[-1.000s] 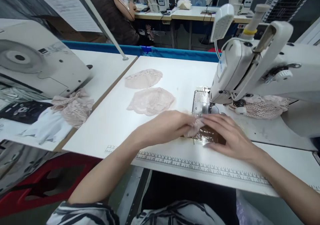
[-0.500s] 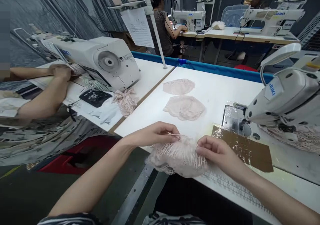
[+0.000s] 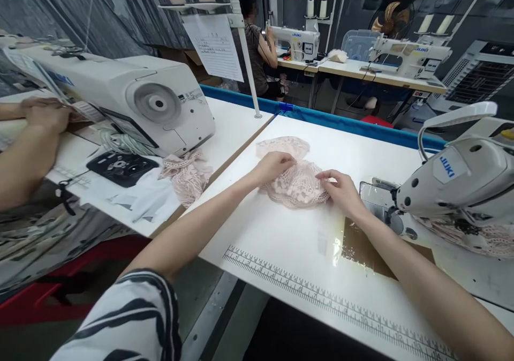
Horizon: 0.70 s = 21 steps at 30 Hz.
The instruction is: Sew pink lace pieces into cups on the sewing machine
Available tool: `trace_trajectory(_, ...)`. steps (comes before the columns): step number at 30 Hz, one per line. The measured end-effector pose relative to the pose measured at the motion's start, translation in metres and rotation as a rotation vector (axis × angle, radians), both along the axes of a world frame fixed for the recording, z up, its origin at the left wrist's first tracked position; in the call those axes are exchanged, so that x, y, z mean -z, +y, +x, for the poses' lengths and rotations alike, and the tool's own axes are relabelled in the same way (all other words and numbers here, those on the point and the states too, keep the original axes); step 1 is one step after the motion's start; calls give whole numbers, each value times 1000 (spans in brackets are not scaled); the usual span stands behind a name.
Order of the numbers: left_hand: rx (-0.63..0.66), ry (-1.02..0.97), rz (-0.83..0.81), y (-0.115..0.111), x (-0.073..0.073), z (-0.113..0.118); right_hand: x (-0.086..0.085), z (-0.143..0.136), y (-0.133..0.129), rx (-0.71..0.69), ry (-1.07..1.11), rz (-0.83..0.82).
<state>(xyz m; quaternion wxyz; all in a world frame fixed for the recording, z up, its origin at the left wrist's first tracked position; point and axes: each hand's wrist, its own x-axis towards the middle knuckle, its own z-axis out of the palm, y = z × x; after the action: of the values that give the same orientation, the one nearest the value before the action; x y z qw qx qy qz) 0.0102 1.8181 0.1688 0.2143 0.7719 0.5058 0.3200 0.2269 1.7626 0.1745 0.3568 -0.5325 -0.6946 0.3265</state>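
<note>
A pale pink lace piece (image 3: 297, 185) with a scalloped lower edge lies spread on the white sewing table (image 3: 277, 232). My left hand (image 3: 276, 167) pinches its upper left edge between thumb and fingers. At its right side, my right hand (image 3: 340, 188) holds the other edge with thumb and fingertips. Just beyond it is a second pale pink piece (image 3: 283, 145), flat on the table and partly behind my left hand. Whatever lies beneath the lace in my hands is hidden.
To the right stands a sewing machine (image 3: 461, 173), with a brown patch (image 3: 363, 251) on the table before it. Another machine (image 3: 152, 101) is at left, beside bunched pink lace (image 3: 187, 178) and a co-worker's hands (image 3: 48, 117). A printed ruler (image 3: 313, 291) follows the near edge.
Both hands have carried the lace piece from the table's near edge farther onto the tabletop. It now covers the spot where the nearer of two pink pieces lay. The view has shifted.
</note>
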Motion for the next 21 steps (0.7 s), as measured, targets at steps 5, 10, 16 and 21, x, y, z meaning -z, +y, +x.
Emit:
trace_trajectory(5,-102,137,86,-8,10,2,2,9,3,-7,-208,98)
trace_trajectory(10,-217,285,154,-21,5,7,2,14,5,-6,-457,228)
trace_trajectory(16,-82,391,321,-38,-2,27,-3,23,-18,20,-628,312)
trace_trajectory(21,58,444,360,-38,0,32,-2,67,-81,-146,-632,532)
